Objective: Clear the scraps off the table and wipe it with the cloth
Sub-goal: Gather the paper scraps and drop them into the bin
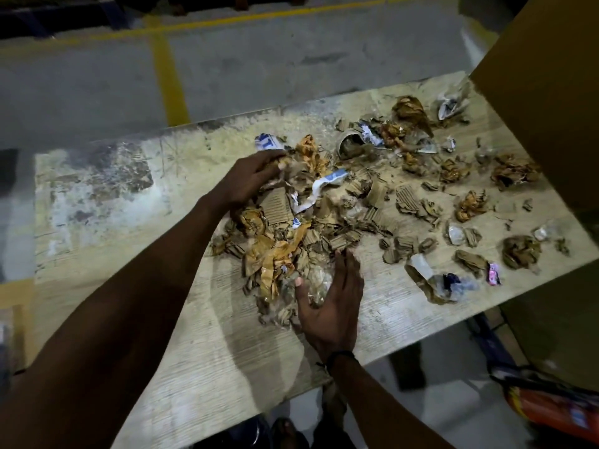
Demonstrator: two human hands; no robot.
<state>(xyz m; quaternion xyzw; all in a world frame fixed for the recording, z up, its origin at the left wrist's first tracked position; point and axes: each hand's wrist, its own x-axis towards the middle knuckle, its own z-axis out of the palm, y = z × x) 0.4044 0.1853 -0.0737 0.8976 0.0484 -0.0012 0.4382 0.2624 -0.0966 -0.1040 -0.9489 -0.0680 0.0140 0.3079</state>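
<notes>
A heap of scraps, torn corrugated cardboard, crumpled brown tape and bits of white-and-blue paper, lies in the middle of the worn wooden table. My left hand sits on the far left side of the heap, its fingers curled into the scraps. My right hand lies at the near side with straight fingers against a wad of clear plastic. More loose scraps are scattered over the right half of the table. No cloth is in view.
A large cardboard box stands at the table's right end, one flap hanging over the scraps. A red fire extinguisher lies on the floor at the lower right. Grey floor with yellow lines lies beyond the far edge.
</notes>
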